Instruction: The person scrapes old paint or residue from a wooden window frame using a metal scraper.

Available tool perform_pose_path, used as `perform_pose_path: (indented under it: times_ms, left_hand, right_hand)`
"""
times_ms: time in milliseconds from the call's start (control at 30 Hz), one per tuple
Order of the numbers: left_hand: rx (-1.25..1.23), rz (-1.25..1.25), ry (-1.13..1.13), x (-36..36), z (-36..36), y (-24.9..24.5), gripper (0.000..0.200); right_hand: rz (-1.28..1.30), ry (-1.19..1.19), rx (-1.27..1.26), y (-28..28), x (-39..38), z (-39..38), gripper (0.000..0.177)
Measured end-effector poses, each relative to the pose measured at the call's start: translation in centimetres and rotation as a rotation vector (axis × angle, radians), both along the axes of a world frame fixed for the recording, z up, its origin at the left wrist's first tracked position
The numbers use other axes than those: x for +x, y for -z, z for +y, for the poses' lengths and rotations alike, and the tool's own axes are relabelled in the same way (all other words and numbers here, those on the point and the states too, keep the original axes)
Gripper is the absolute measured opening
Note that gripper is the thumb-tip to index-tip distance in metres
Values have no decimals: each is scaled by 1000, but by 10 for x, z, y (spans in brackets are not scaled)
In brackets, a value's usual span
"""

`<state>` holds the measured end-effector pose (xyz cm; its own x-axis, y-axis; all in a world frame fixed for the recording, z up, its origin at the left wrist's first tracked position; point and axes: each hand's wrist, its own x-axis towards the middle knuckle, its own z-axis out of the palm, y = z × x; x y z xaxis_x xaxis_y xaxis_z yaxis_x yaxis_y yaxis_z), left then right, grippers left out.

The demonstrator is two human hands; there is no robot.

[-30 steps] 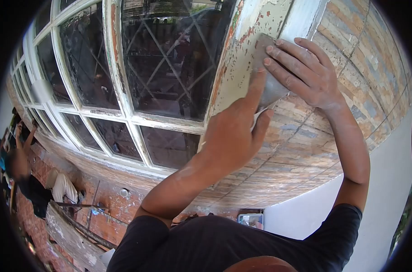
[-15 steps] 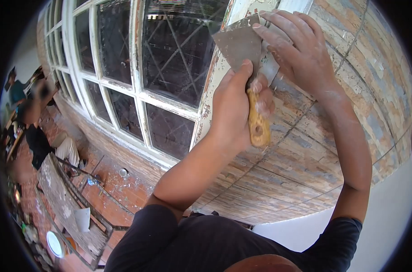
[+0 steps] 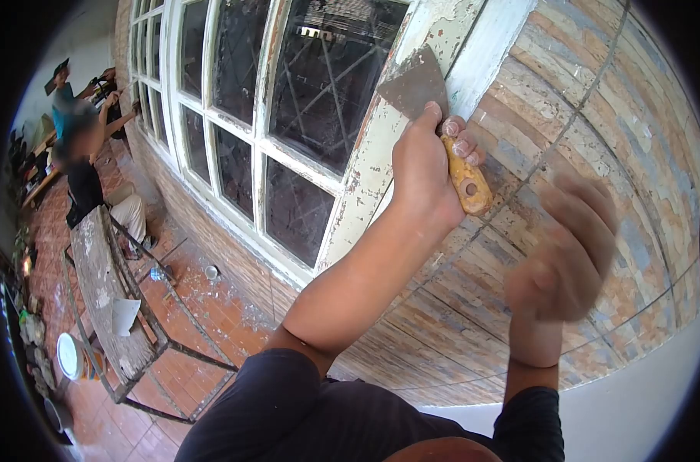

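Note:
A wide metal scraper (image 3: 417,86) with a yellow handle is held in my left hand (image 3: 431,162), fingers wrapped round the handle and thumb on the blade. Its blade lies against the peeling cream window frame (image 3: 373,165). My right hand (image 3: 569,246) is off to the right, in front of the stone-patterned wall (image 3: 481,281), apart from the scraper. Motion smears its fingers, so their pose is unclear.
Dark glass panes (image 3: 300,196) sit in white bars on the left. Below stands a worn wooden bench (image 3: 103,269) on a metal frame, with a white bucket (image 3: 70,356) beside it. Other people (image 3: 84,177) are at the far left. Paint flakes litter the tiled floor (image 3: 231,323).
My right hand has come away from the scraper blade and moved down and right. The scraper and my left hand appear slightly further right and lower in view.

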<state>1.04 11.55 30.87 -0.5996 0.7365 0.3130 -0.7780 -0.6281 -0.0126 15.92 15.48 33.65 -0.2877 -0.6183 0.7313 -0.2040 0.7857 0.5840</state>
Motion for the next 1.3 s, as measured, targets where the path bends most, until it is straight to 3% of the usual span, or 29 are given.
perform_pose_path:
  times_ms: [33,100,233,300,400,433,500,567,600,667,733,767,800,833,900,967,1033,1100,1133,1167,1200,1233,1267,1300]
  left_hand:
    - [-5,-31,-23,2,-2,-2,22]
    - [34,-41,3,-2,0,3,21]
    - [61,-78,-3,3,7,3,20]
    - [76,-84,7,4,11,6,20]
    - [101,-85,18,1,13,5,20]
    - [107,-85,24,1,12,6,20]
    - [74,-76,10,0,9,5,21]
    - [42,-74,-1,-2,11,6,21]
    - [58,-37,52,-6,17,10,21]
    - [67,-2,113,-4,18,12,21]
    - [85,-93,55,0,9,2,21]
    - [82,-85,53,-2,4,1,21]
    - [75,-93,64,-4,2,2,22]
    - [64,-97,75,-7,0,2,24]
    - [76,-98,102,-9,-2,4,25]
    - [97,-98,127,-12,-2,5,27]
    - [116,4,215,-15,-1,8,30]
    - [141,-52,173,-17,-1,1,32]
    - [134,-63,156,-17,-2,-2,31]
    - [121,-82,147,-14,-2,0,31]
    - [98,-77,109,-12,-3,-1,31]
    - [75,-74,68,-10,-4,0,30]
    - [86,-91,86,-8,-4,1,27]
    - [99,-111,102,-7,-3,0,24]
  right_hand:
    - [-5,-9,0,-1,-1,3,16]
    - [148,-331,78,-3,-1,11,38]
    - [423,-397,24,-8,9,12,38]
    - [535,-814,-260,-5,21,-16,31]
    - [719,-914,-274,-5,25,-28,23]
    - [716,-911,-277,0,39,-25,23]
    - [57,-612,-259,10,71,-8,31]
    - [237,-920,-427,42,10,8,37]
    - [233,-915,-432,36,-8,4,37]
    - [470,-806,-468,19,-43,-6,22]
    - [715,-702,-479,-1,-60,-17,27]
    - [461,-1230,-676,1,-23,-29,24]
    - [640,-1010,-541,-11,-2,-32,23]
    - [723,-948,-476,-13,8,-35,24]
    - [581,-800,-413,8,26,-27,34]
    - [909,-271,-597,49,-22,-4,37]
    - [477,277,-78,39,-81,6,26]
    - [560,259,-140,35,-74,9,28]
    - [643,246,-206,31,-67,11,43]
    - [901,60,-341,14,-53,14,26]
    - [966,-183,-620,27,-28,8,34]
    - [806,-373,-377,15,2,0,35]
    - [801,-378,-374,19,-4,12,35]
    - [792,-124,-386,31,-22,35,30]
